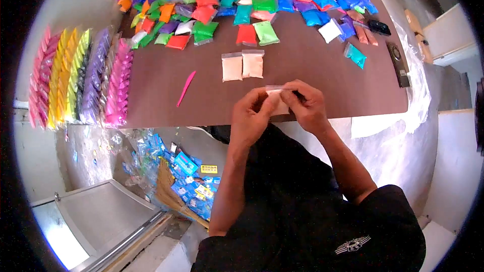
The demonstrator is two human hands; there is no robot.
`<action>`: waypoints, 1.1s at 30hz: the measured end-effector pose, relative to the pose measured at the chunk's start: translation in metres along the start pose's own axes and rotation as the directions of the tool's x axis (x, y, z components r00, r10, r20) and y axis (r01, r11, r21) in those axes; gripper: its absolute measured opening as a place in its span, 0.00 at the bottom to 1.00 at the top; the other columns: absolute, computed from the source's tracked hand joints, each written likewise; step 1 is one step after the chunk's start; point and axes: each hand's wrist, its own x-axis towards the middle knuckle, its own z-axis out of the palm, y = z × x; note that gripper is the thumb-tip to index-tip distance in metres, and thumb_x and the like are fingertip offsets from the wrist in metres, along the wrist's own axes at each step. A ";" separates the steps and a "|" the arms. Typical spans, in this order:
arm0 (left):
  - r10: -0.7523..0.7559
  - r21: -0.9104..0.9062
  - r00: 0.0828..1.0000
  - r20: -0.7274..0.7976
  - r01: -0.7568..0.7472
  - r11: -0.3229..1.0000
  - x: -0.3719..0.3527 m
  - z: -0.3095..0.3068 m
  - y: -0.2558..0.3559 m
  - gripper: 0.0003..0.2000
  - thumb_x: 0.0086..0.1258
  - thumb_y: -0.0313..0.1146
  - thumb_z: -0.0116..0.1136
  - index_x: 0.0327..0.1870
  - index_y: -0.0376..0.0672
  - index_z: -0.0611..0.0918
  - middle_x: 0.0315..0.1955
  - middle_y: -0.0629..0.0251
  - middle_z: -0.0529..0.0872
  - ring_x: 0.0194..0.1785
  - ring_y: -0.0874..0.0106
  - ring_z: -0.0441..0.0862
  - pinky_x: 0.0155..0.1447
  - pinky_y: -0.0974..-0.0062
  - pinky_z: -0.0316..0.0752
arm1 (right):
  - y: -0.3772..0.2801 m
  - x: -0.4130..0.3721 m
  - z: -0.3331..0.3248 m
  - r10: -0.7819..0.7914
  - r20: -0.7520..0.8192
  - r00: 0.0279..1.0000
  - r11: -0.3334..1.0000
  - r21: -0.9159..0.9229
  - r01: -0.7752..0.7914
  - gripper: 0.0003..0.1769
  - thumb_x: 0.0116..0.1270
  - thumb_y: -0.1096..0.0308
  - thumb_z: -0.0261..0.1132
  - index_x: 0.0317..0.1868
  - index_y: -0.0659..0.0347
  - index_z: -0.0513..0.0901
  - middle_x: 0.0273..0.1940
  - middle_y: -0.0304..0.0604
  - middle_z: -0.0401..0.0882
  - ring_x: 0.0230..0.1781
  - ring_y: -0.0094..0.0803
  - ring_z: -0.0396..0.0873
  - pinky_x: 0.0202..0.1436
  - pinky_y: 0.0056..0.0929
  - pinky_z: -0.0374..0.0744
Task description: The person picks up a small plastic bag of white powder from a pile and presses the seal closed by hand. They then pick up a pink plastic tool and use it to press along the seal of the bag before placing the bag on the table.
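Between my two hands, at the table's near edge, is a small clear zip bag (280, 108) with pale peach contents. My left hand (251, 113) pinches its left side near the top. The fingers of my right hand (306, 105) are closed on its upper right edge. Parts of the bag are hidden behind my fingers. Just beyond my hands lie two similar peach bags, a left one (232, 67) and a right one (253, 64), side by side and flat. A pink plastic knife-shaped tool (186, 88) rests to the left of them.
A large pile of colourful small bags (242, 0) covers the table's far side. A lone teal bag (355, 56) and a dark long object (398, 64) lie at right. Strips of coloured packets (96, 78) line the left edge. A broom (171, 189) and blue wrappers are on the floor.
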 end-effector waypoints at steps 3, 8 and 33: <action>0.009 0.024 1.000 -0.006 -0.009 1.000 -0.001 -0.002 -0.003 0.09 0.80 0.33 0.65 0.51 0.37 0.87 0.36 0.72 0.88 0.39 0.81 0.82 0.43 0.80 0.78 | -0.004 0.001 0.000 -0.130 0.028 0.991 0.986 -0.103 0.132 0.09 0.75 0.69 0.68 0.48 0.65 0.86 0.38 0.47 0.87 0.37 0.30 0.84 0.42 0.31 0.81; 0.036 0.030 0.999 -0.002 -0.036 0.999 -0.003 -0.002 -0.006 0.09 0.79 0.33 0.65 0.50 0.37 0.87 0.36 0.72 0.87 0.40 0.81 0.81 0.45 0.81 0.77 | 0.004 0.001 -0.002 -0.076 0.078 0.994 0.997 -0.025 0.078 0.10 0.74 0.68 0.68 0.47 0.67 0.86 0.38 0.49 0.87 0.37 0.32 0.84 0.42 0.32 0.82; -0.013 0.101 0.996 0.093 0.004 0.995 0.000 -0.001 0.003 0.13 0.77 0.34 0.68 0.54 0.35 0.87 0.41 0.64 0.92 0.42 0.76 0.87 0.49 0.76 0.83 | 0.009 0.001 -0.002 -0.008 -0.021 1.000 0.997 0.074 0.009 0.13 0.75 0.65 0.69 0.53 0.64 0.85 0.40 0.45 0.87 0.40 0.27 0.84 0.44 0.30 0.82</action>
